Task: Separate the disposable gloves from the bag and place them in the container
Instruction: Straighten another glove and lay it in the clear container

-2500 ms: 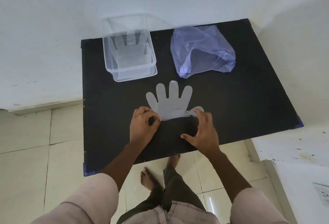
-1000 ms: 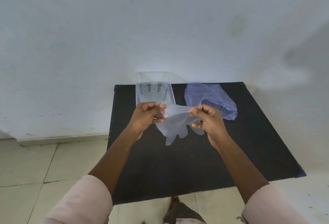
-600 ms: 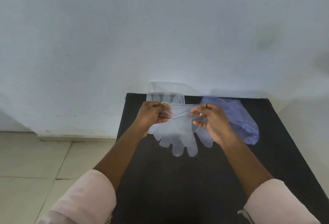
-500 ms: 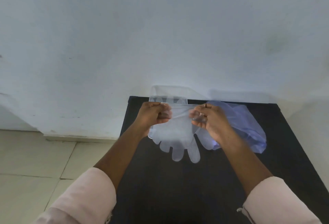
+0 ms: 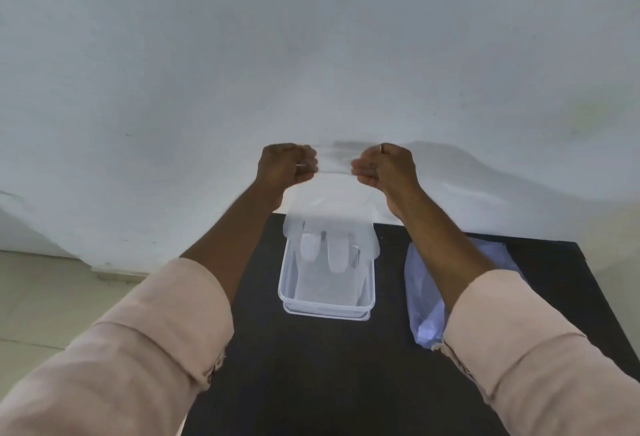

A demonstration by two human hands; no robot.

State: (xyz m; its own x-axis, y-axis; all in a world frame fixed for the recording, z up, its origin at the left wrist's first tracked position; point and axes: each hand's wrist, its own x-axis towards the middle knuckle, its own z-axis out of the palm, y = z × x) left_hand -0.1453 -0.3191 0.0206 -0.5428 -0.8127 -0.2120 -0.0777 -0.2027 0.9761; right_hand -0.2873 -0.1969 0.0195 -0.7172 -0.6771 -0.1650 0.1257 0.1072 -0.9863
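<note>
The left hand (image 5: pixel 287 166) and the right hand (image 5: pixel 382 167) are being held level with each other, high above the far edge of the table (image 5: pixel 311 366), each with its fingers curled tight and pinching one end of the cuff of a clear glove (image 5: pixel 329 214). The cuff is being stretched flat between the two hands, so the glove's long axis is running straight down from them, toward 6 o'clock, with its fingers hanging lowest. Those fingers are being dangled just inside the far end of the container (image 5: pixel 325 304), which is lying directly below the hands with its own long side running from 12 to 6 o'clock; whether the tips are touching anything already inside cannot be told through the clear plastic. Neither hand is being placed nearer than the other: the container is centred under the gap between them. The coming move is therefore judged to be a straight lowering toward 6 o'clock, then a release. The bag (image 5: pixel 427 297) is being left at 3 o'clock of the container, partly hidden under the right forearm, well apart from the glove
</note>
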